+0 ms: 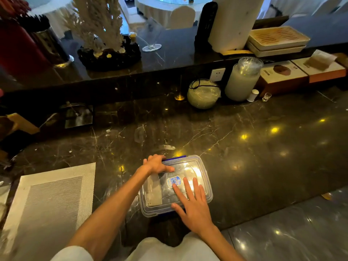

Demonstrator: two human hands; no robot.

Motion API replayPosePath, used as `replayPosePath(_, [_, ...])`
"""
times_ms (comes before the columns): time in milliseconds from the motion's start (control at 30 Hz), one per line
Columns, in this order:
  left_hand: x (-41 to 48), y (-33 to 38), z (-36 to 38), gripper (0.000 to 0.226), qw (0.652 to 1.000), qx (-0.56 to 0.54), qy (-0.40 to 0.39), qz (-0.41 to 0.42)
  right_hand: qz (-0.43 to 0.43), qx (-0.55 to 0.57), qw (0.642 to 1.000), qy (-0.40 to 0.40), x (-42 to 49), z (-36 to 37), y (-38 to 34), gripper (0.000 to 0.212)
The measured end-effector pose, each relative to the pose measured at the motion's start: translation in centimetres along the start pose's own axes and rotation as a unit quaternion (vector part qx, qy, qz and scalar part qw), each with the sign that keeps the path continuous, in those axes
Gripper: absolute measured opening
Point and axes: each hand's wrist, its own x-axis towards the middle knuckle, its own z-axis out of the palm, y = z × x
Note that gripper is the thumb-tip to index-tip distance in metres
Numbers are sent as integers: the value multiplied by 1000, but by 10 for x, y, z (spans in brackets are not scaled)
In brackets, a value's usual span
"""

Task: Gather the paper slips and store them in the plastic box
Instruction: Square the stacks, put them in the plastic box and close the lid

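A clear plastic box (204, 178) with blue clips and a blue-labelled lid sits on the dark marble counter near its front edge. Pale paper slips (154, 191) lie inside, seen through the lid along the left side. My left hand (156, 163) grips the box's far left corner, with the thumb lying on the lid. Flat on the lid's near right part rests my right hand (192, 202), fingers spread and thumb at the front edge.
A grey woven placemat (47, 200) lies to the left. At the back stand a round glass jar (203, 94), a tall frosted jar (242, 80), a small shot glass (266, 97) and orange boxes (301, 72). A raised ledge (169, 59) carries a wine glass and decorations.
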Motion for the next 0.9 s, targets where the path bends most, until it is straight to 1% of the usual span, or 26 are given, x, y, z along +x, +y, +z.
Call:
replayPosePath(100, [-1, -2, 4, 83, 999, 1, 36, 15, 0, -3, 1000, 0, 0, 1, 0, 69])
replayPosePath(267, [-7, -8, 15, 68, 992, -42, 100, 59, 1, -6, 1000, 1, 0, 1, 0, 71])
replayPosePath(400, [-10, -8, 18, 61, 987, -54, 138, 61, 3, -8, 1000, -5, -1, 1, -1, 72])
replayPosePath(600, [-11, -7, 24, 53, 983, -61, 163, 59, 3, -2, 1000, -10, -1, 3, 1, 71])
replayPosePath(667, [-12, -9, 25, 53, 983, -50, 166, 66, -8, -8, 1000, -11, -3, 3, 3, 80])
replayPosePath(767, [-13, -10, 26, 53, 982, -36, 168, 76, -44, -60, 997, -22, -6, 3, 6, 96])
replayPosePath(833, [-13, -12, 27, 54, 981, -33, 171, 79, -44, -82, 996, -1, -4, 5, 4, 102])
replayPosePath(900, [-13, -12, 28, 54, 981, -34, 174, 81, -38, -92, 995, 30, -2, 8, 3, 96])
